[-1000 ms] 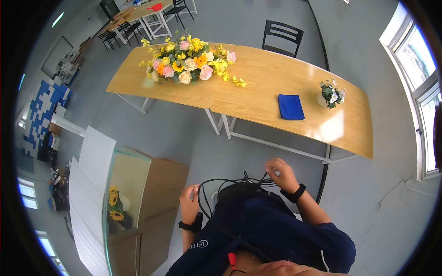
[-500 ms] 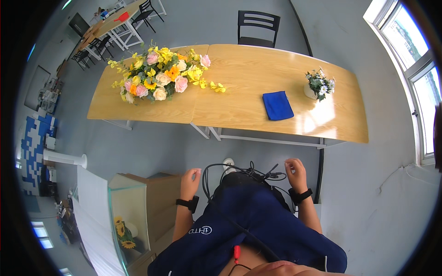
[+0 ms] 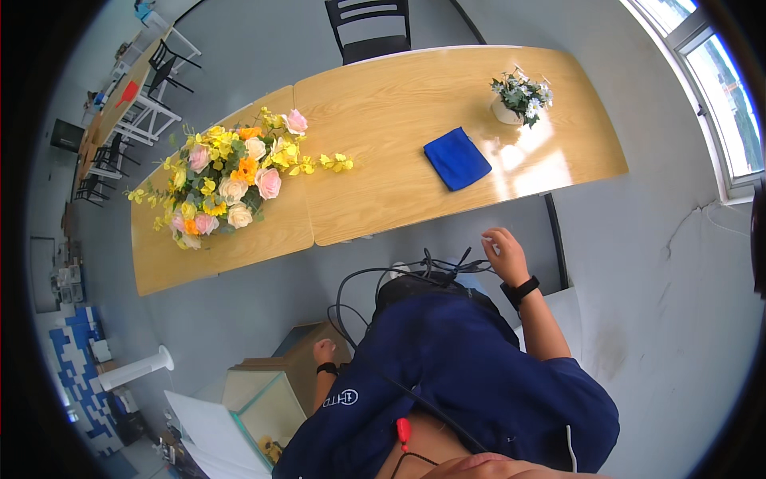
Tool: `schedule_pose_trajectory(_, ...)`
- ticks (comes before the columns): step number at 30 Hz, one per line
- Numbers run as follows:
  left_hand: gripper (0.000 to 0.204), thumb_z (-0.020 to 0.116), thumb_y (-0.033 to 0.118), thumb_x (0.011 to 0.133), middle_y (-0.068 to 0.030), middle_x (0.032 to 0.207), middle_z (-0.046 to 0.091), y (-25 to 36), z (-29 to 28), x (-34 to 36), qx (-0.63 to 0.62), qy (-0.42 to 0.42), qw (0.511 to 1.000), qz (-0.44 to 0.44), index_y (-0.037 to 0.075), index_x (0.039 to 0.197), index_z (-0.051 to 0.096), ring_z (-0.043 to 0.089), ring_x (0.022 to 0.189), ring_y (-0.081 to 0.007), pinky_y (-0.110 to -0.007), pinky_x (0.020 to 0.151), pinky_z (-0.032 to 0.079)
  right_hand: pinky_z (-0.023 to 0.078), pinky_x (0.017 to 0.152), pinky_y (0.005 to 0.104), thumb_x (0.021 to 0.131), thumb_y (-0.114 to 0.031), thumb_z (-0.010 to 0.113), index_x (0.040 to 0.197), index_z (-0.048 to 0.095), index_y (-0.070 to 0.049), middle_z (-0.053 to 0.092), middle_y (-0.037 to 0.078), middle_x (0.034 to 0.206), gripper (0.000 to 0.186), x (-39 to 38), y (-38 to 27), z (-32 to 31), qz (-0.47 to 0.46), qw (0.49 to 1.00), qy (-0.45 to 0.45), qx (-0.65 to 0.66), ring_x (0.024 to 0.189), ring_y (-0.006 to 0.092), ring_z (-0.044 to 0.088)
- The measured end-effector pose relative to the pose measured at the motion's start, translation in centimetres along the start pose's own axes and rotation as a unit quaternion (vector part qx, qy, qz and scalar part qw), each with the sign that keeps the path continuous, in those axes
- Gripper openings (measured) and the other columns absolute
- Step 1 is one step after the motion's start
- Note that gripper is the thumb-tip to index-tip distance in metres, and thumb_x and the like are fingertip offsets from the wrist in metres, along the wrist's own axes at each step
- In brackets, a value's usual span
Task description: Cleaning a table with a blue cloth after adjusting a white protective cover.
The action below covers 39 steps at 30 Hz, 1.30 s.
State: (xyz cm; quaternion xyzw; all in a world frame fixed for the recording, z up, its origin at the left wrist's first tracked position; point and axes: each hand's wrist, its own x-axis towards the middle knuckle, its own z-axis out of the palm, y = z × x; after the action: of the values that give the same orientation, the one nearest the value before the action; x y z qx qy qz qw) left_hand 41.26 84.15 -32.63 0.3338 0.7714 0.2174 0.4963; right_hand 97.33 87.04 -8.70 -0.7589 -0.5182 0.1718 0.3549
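The table [image 3: 383, 120] carries a bouquet [image 3: 227, 180], a blue cloth [image 3: 456, 158] and a small pot [image 3: 517, 96]. Your right hand [image 3: 503, 255], fingers loosely curled and empty, hovers below the cloth, well apart. Your left hand [image 3: 323, 351] is fisted low.

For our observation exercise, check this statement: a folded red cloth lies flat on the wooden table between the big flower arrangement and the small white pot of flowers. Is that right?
One detail is wrong: the cloth is blue, not red. The head view shows it lying folded on the wooden table, between the big flower arrangement and the small white pot of flowers.
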Motion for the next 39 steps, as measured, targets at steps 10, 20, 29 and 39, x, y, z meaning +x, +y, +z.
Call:
schedule_pose_trajectory(10,0.021,0.059,0.018,0.082,-0.0059,0.078,0.060,1.8,1.4,-3.8,-0.079,0.043,0.995,-0.041,-0.001,0.093,0.063,0.060,0.071,-0.0174,-0.030,0.054,0.042,0.047,0.077,0.0376,0.076,-0.011,0.063,0.093,0.063,-0.009,0.061,0.010,0.098,0.017,7.8,7.2,2.3,-0.020,0.994,0.020,-0.109,0.091,0.0295,0.057)
schedule_pose_trajectory(20,0.025,0.055,0.023,0.087,-0.0076,0.084,0.062,9.1,9.5,-12.6,0.021,0.006,0.999,-0.046,-0.001,0.093,0.062,0.061,0.077,-0.0161,-0.029,0.062,0.045,0.041,0.088,0.0507,0.067,-0.030,0.075,0.107,0.059,-0.023,0.047,0.009,0.119,0.044,19.6,9.1,12.8,0.121,0.953,-0.118,-0.251,0.111,0.0317,0.043)
schedule_pose_trajectory(29,0.027,0.054,0.024,0.088,-0.0082,0.085,0.063,13.3,15.3,-12.8,0.082,-0.014,0.996,-0.013,-0.001,0.092,0.062,0.061,0.078,-0.0159,-0.028,0.066,0.046,0.040,0.086,0.0470,0.074,-0.022,0.068,0.103,0.059,-0.017,0.050,0.007,0.119,0.031,18.3,14.8,8.2,-0.045,0.969,-0.119,-0.212,0.111,0.0259,0.045)
schedule_pose_trajectory(39,0.028,0.055,0.025,0.088,-0.0080,0.080,0.064,16.7,22.0,-7.7,0.012,-0.031,0.998,0.057,-0.003,0.092,0.061,0.062,0.078,-0.0164,-0.028,0.069,0.048,0.046,0.082,0.0409,0.070,-0.007,0.064,0.098,0.062,-0.009,0.058,0.011,0.103,0.028,16.9,26.3,-2.5,-0.014,0.983,0.022,-0.183,0.095,0.0318,0.055)
